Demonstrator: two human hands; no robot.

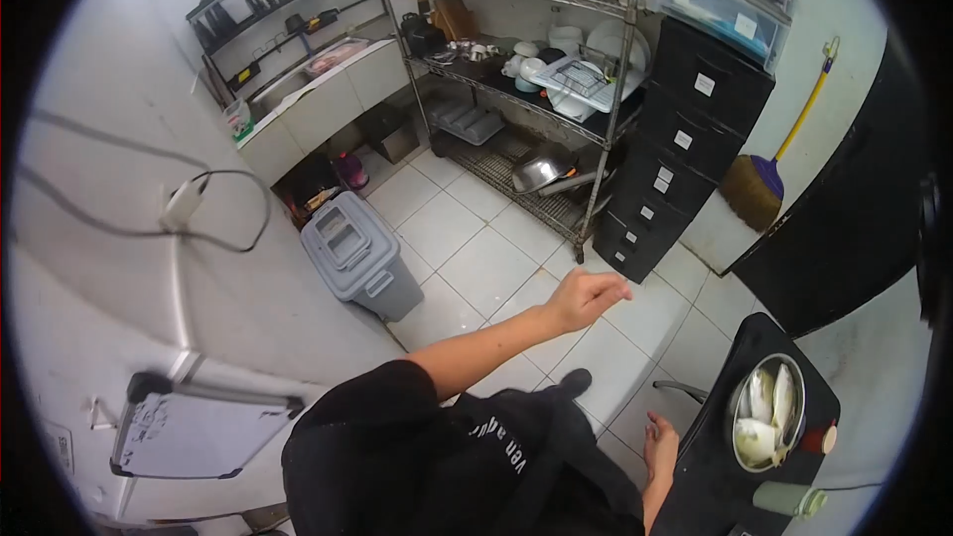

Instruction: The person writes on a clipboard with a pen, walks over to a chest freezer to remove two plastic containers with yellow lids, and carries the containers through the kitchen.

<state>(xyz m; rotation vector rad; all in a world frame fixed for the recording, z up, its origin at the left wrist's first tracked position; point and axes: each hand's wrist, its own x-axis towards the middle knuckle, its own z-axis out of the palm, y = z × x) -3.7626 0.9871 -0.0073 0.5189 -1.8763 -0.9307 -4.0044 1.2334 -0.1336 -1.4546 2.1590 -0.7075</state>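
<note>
My left hand [589, 299] is stretched out in front of me above the tiled floor. Its fingers are bent and close together, and no object shows in them. Lower down at my right side is my right hand [659, 445], its fingers a little apart and holding nothing visible. The right hand is nearest to a black table [695, 481]. On that table a metal bowl [740, 437] holds several whole fish [762, 395]. Beside the bowl are a small red container [820, 439] and a pale green bottle [784, 498].
A grey lidded bin [397, 283] stands left of me on the tiles. Ahead are a wire shelf rack [516, 184] with kitchenware and a black drawer tower [685, 139]. A broom [759, 184] hangs on the right wall. At lower left is a whiteboard [199, 437].
</note>
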